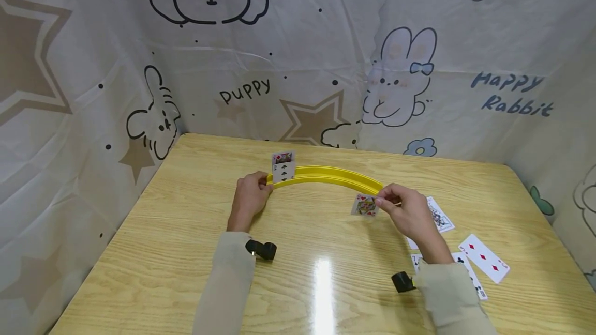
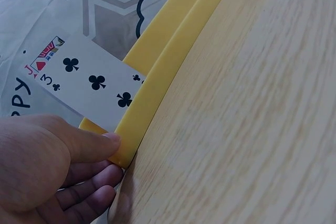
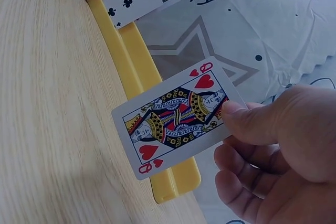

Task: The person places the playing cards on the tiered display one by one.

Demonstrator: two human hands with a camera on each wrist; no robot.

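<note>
A curved yellow card holder (image 1: 326, 172) lies across the table. My left hand (image 1: 250, 198) grips its left end, thumb on the front face in the left wrist view. Just beside that thumb, a three of clubs (image 2: 90, 81) stands in the slot, partly covering a red jack (image 2: 48, 53) behind it. Between thumb and fingers, my right hand (image 1: 411, 214) pinches a queen of hearts (image 3: 176, 119) by one end. Face up and tilted, the queen is held in front of the holder's right end, overlapping it in the right wrist view.
Several loose cards lie face up at the right of the table (image 1: 186, 273), including a three of diamonds (image 1: 484, 258) and a card with a black-and-white figure (image 1: 440, 214). My right forearm partly hides others. A printed cloth (image 1: 298, 40) hangs behind the table.
</note>
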